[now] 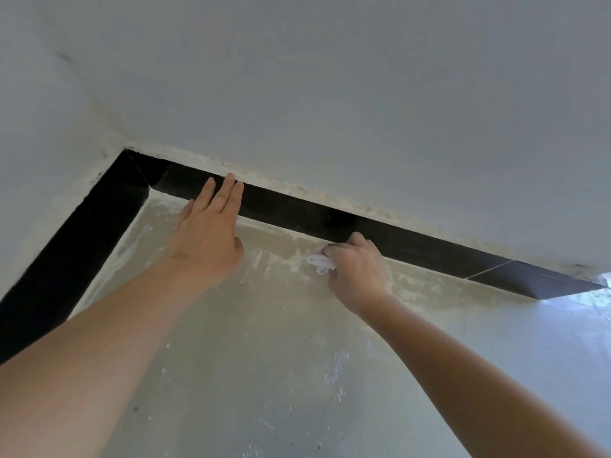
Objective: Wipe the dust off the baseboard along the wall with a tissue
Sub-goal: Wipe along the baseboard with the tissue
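Soft, even daylight, cool grey-blue cast over wall (330,77). Brightest patch at right edge: bluish-white glare on floor (578,312), light entering from that side. Floor sheen fades toward left corner. Baseboard (297,209) near-black, surface detail crushed. Shadows weak, diffuse beneath left hand (208,233) and right hand (358,269). Tissue (320,262) almost blown out, folds barely readable. Focus soft overall; fingers (228,190) slightly smeared at edges. Wide-angle stretch: forearms swollen at lower corners, wall corner line curved upper left.
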### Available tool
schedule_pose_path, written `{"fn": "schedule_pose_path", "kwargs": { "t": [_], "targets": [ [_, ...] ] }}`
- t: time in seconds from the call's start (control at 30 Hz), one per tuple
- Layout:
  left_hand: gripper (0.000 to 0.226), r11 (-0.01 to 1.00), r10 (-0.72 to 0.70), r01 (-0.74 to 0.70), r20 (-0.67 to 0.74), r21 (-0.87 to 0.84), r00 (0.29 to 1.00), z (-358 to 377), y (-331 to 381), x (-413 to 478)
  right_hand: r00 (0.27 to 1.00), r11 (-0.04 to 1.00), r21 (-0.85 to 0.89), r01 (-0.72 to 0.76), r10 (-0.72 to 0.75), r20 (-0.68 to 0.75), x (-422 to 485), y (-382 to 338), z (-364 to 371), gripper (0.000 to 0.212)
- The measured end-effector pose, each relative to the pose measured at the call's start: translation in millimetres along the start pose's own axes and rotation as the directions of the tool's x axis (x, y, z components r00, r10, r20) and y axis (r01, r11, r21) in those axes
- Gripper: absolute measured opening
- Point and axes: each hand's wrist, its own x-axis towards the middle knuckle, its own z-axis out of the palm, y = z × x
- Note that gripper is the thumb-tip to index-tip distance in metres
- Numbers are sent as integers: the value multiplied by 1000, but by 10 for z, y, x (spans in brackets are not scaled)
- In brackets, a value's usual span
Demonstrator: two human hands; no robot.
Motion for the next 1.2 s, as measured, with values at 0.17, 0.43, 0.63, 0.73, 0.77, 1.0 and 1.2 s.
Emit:
{"fn": "schedule_pose_path", "kwargs": {
  "t": [0.17, 0.43, 0.63, 0.73, 0.77, 1.0, 1.2],
  "targets": [
    [78, 1000, -20, 20, 29, -5, 999, -22, 59, 6, 947, 996, 51, 76, -56, -316, 121, 35, -134, 21],
    [79, 998, -31, 25, 100, 65, 994, -111, 93, -118, 989, 988, 57, -144, 146, -30, -74, 185, -53, 30],
    [70, 994, 12, -37, 230, 104, 973, -67, 227, -223, 978, 932, 296, -210, 195, 80, -287, 23, -119, 33],
    [61, 985, 72, -118, 316, 129, 946, -76, 321, -289, 973, 907, 360, -218, 176, 147, -348, -115, -130, 34],
    [59, 982, 87, -138, 332, 130, 939, -99, 353, -311, 971, 898, 380, -223, 172, 164, -359, -154, -147, 35],
    [47, 996, -40, 63, 338, -57, 940, -648, 385, -575, 968, 854, 470, -223, 138, 210, -420, -509, -720, 23],
    [45, 950, -140, 210, 285, -230, 948, -1862, 521, -1445, 917, 662, 636, -398, 283, 279, -679, -947, -2168, 17]
  ]
}}
